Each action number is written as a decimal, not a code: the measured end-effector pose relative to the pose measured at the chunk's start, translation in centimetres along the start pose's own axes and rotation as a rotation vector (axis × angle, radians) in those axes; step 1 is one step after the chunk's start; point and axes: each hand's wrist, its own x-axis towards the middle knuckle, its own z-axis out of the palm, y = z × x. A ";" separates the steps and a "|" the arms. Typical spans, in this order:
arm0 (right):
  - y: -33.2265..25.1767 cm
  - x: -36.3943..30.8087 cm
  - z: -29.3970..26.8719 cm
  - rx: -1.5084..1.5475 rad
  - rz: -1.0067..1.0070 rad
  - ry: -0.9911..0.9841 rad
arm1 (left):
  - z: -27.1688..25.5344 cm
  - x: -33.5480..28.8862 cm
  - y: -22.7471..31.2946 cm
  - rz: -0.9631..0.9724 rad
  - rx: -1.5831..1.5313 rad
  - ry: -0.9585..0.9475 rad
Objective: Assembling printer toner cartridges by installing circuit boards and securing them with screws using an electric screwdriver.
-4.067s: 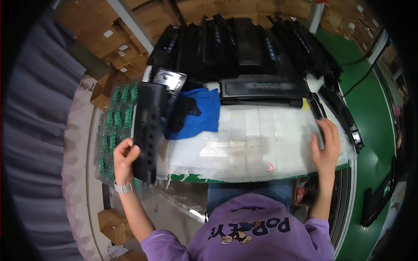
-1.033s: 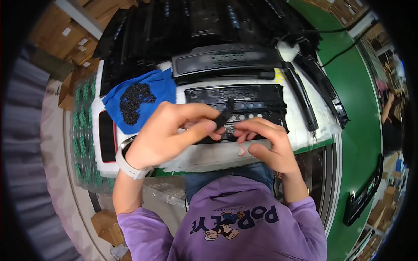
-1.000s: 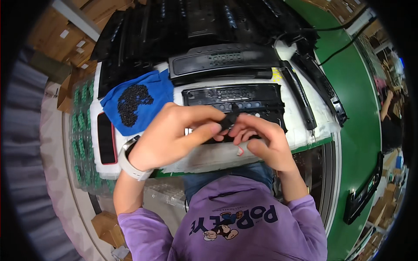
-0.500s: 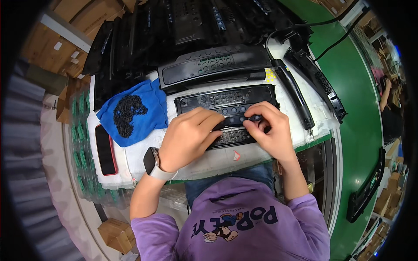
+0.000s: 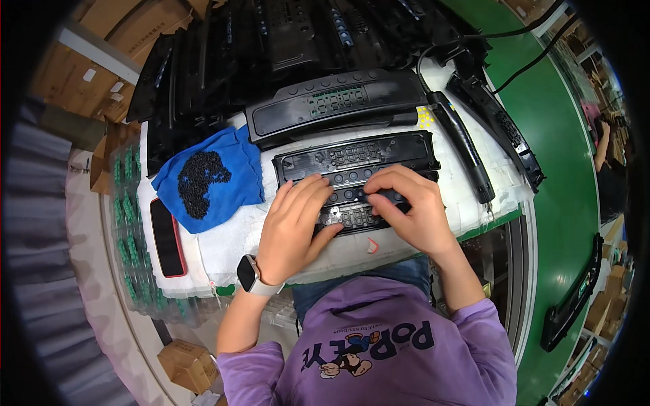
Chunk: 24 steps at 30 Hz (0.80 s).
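Observation:
Two black plastic front panels lie one beyond the other before me, the far panel point(image 5: 399, 150) and the near panel point(image 5: 352, 218), each with digit-shaped display cutouts. Rows of round dark buttons run along their facing edges. My left hand point(image 5: 292, 220) rests open at their left end, fingers stretched over the panels and thumb apart near the closest edge. With thumb and forefinger pinched, my right hand point(image 5: 412, 206) is closed on a dark button strip point(image 5: 352, 194) on the near panel. The fingers partly cover the strip.
Small black pieces point(image 5: 200, 179) are heaped on a blue cloth point(image 5: 237, 199) at left, beside a red-edged phone point(image 5: 167, 237). A corded black electric screwdriver point(image 5: 467, 152) lies at right. Another black panel point(image 5: 325, 105) and stacked black housings point(image 5: 284, 34) stand behind.
My right hand has shifted left along the button strip, its pinch now nearer the middle. The left hand has drawn back slightly and its fingers have straightened.

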 end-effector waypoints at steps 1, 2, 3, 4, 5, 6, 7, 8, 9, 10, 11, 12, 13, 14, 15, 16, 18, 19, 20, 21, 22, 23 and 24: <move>-0.4 0.2 0.1 0.070 -0.037 -0.037 | 0.0 0.0 0.0 -0.006 -0.008 0.013; -0.9 0.4 0.2 0.140 -0.073 -0.075 | 0.1 -0.1 0.0 -0.011 -0.016 0.026; -1.7 0.7 0.1 0.202 -0.044 -0.125 | 0.1 -0.1 0.0 -0.011 -0.016 0.029; -1.9 0.8 0.2 0.200 -0.046 -0.126 | 0.2 -0.2 0.0 -0.016 -0.014 0.042; -2.0 1.0 0.2 0.222 -0.060 -0.141 | 0.2 -0.3 -0.1 -0.022 -0.013 0.056; -2.1 1.1 0.3 0.245 -0.077 -0.159 | 0.2 -0.3 0.0 -0.024 -0.012 0.060; -1.6 1.0 0.6 0.184 -0.070 -0.104 | 0.2 -0.4 0.0 -0.033 -0.020 0.068; -1.1 0.9 0.7 0.183 -0.072 -0.107 | 0.2 -0.4 0.0 -0.043 -0.028 0.076; -0.7 0.9 0.7 0.040 -0.077 -0.052 | 0.2 -0.5 -0.1 -0.047 -0.027 0.080; -0.3 0.9 0.8 -0.103 -0.083 0.005 | 0.4 -0.5 -0.1 -0.043 -0.039 0.079; 0.1 0.7 1.0 -0.159 -0.066 0.025 | 0.5 -0.5 -0.2 -0.039 -0.051 0.079; 0.2 0.6 1.0 -0.162 -0.067 0.022 | 0.5 -0.7 -0.3 -0.040 -0.053 0.082; 0.2 0.4 0.9 -0.233 -0.071 0.001 | 0.6 -0.8 -0.4 -0.014 -0.023 0.081; 0.2 0.3 0.9 -0.303 -0.074 -0.020 | 0.6 -0.8 -0.5 0.011 0.007 0.080; 0.1 0.3 1.0 -0.305 -0.073 -0.021 | 0.6 -0.9 -0.5 0.011 0.005 0.080; 0.0 0.3 1.0 -0.360 -0.068 -0.037 | 0.7 -1.0 -0.5 0.013 0.043 0.073; -0.3 0.4 0.8 -0.417 -0.064 -0.056 | 0.7 -1.0 -0.4 0.011 0.080 0.069; -0.4 0.5 0.6 -0.557 -0.114 0.003 | 0.6 -1.0 -0.3 0.016 0.101 0.069; -0.6 0.5 0.4 -0.695 -0.166 0.063 | 0.6 -0.9 -0.2 0.021 0.123 0.069; -0.8 0.6 0.0 -0.775 -0.161 0.049 | 0.7 -1.0 -0.2 0.012 0.124 0.072; -0.8 0.5 -0.2 -0.772 -0.167 0.041 | 0.8 -1.0 -0.3 0.019 0.143 0.059; -0.8 0.3 -0.3 -0.763 -0.182 0.063 | 0.8 -1.1 -0.3 0.024 0.163 0.046; -1.0 0.1 -0.4 -0.756 -0.197 0.085 | 0.8 -1.1 -0.2 0.017 0.163 0.052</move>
